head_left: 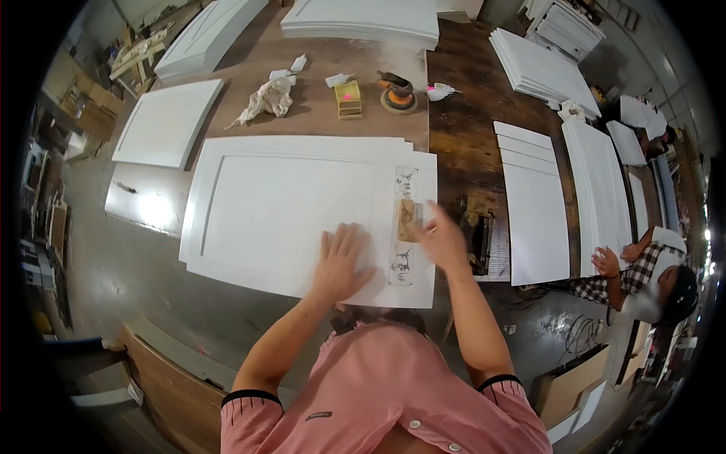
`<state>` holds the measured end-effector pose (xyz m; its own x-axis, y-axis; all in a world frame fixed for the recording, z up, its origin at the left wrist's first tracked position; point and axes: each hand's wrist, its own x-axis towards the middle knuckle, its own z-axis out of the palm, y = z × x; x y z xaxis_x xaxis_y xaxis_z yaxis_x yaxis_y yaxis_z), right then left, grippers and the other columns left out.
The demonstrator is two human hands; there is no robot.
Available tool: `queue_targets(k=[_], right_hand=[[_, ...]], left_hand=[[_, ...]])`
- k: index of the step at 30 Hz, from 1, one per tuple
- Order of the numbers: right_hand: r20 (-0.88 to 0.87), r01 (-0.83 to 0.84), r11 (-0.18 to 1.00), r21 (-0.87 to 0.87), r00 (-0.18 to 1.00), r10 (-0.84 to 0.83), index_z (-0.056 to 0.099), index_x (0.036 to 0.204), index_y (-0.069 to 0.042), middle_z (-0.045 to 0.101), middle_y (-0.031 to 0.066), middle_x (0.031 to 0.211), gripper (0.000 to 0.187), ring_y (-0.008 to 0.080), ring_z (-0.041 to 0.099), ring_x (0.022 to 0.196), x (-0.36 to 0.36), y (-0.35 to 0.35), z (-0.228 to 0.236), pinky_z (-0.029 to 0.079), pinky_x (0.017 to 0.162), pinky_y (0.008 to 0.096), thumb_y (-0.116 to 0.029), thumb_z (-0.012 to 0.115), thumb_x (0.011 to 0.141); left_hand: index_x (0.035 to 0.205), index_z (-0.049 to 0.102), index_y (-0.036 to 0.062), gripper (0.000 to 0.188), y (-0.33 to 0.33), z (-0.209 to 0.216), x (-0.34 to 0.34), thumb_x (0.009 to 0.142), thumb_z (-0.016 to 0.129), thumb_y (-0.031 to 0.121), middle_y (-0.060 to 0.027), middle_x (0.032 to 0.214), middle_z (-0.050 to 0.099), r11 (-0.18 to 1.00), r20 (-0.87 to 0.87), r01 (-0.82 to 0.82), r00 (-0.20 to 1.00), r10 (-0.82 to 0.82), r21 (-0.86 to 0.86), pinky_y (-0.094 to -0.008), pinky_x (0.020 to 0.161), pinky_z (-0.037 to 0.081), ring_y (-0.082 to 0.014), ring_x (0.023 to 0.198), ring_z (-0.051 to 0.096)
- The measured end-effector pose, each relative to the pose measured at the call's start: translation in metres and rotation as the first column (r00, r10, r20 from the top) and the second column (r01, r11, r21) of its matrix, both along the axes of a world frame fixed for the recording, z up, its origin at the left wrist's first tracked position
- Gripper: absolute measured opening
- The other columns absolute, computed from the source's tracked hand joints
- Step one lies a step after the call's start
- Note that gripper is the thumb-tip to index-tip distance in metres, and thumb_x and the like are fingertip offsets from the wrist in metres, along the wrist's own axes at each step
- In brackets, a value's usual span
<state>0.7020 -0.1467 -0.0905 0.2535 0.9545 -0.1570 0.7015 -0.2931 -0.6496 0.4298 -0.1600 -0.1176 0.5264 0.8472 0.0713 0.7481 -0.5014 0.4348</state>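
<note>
A large white panel [295, 197] with a recessed, framed face lies flat on the table before me. My left hand [342, 265] rests palm down on it, fingers spread. Toward the panel's right end is a pale strip [401, 268] with dark markings, and a small tan block [406, 219] sits across its middle. My right hand [442, 238] is at the block's right side, its fingertips close to or touching it. Motion smears these fingers, so whether they grip the block cannot be made out.
Beyond the panel are a crumpled cloth [266, 102], a yellow box [349, 100], an orange-and-black sander [397, 94] and white bottles. White panel stacks [363, 23] stand at the back. At right, past more panels [538, 219], another person's hands [607, 262] touch a stack.
</note>
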Motion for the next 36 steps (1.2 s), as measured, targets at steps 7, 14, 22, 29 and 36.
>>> queue_targets(k=[7,14,22,29,36], right_hand=[[0.217,-0.156,0.987,0.021,0.965,0.148,0.059,0.143,-0.014,0.076,0.0164,0.092,0.06,0.0394,0.073,0.076,-0.031,0.005,-0.014,0.059,0.069,0.0475,-0.035,0.072,0.088],[-0.029,0.083,0.758,0.647,0.996,-0.084,0.065,0.137,-0.015,0.076,0.0179,0.104,0.052,0.0367,0.073,0.085,0.017,-0.004,-0.006,0.058,0.074,0.0446,-0.03,0.07,0.087],[0.36,-0.022,0.885,0.464,0.918,-0.166,0.073,0.126,-0.016,0.068,0.0114,0.121,0.042,0.0358,0.062,0.117,0.136,-0.029,-0.049,0.046,0.1,0.0515,-0.035,0.076,0.089],[0.344,-0.26,0.859,0.442,0.933,0.106,0.068,0.13,-0.011,0.058,0.0118,0.134,0.053,0.0379,0.051,0.131,0.088,-0.07,-0.049,0.041,0.11,0.0532,-0.001,0.072,0.078],[0.037,-0.387,0.601,0.699,0.86,0.51,0.071,0.12,0.0,0.067,0.0165,0.13,0.035,0.0384,0.058,0.131,0.029,-0.038,0.04,0.041,0.114,0.0485,-0.017,0.069,0.089]], left_hand=[[0.154,0.048,0.0146,0.074,-0.002,0.002,0.011,0.092,0.07,0.049,-0.0154,0.165,0.037,0.998,-0.062,-0.056,0.996,0.058,0.024,-0.0623,0.126,0.017,-0.0402,0.155,0.028],[0.152,0.051,0.0141,0.072,-0.003,0.002,0.011,0.091,0.072,0.046,-0.0144,0.162,0.042,0.995,-0.028,-0.101,0.994,0.102,0.022,-0.0612,0.126,0.019,-0.0371,0.154,0.031],[0.157,0.045,0.0207,0.084,-0.06,0.017,-0.005,0.085,0.078,0.047,-0.0118,0.163,0.04,0.979,-0.037,0.197,0.979,-0.199,-0.059,-0.0619,0.127,0.019,-0.0358,0.154,0.03],[0.159,0.04,0.0259,0.077,-0.066,-0.003,-0.031,0.087,0.067,0.019,-0.0122,0.163,0.039,0.91,-0.297,0.285,0.935,-0.194,0.301,-0.0615,0.123,0.029,-0.0352,0.152,0.036],[0.138,0.062,0.0168,0.045,0.007,0.237,-0.063,0.094,0.062,0.028,-0.0032,0.136,0.064,0.923,-0.236,0.383,0.893,-0.383,-0.048,-0.0504,0.116,0.042,-0.0201,0.124,0.062]])
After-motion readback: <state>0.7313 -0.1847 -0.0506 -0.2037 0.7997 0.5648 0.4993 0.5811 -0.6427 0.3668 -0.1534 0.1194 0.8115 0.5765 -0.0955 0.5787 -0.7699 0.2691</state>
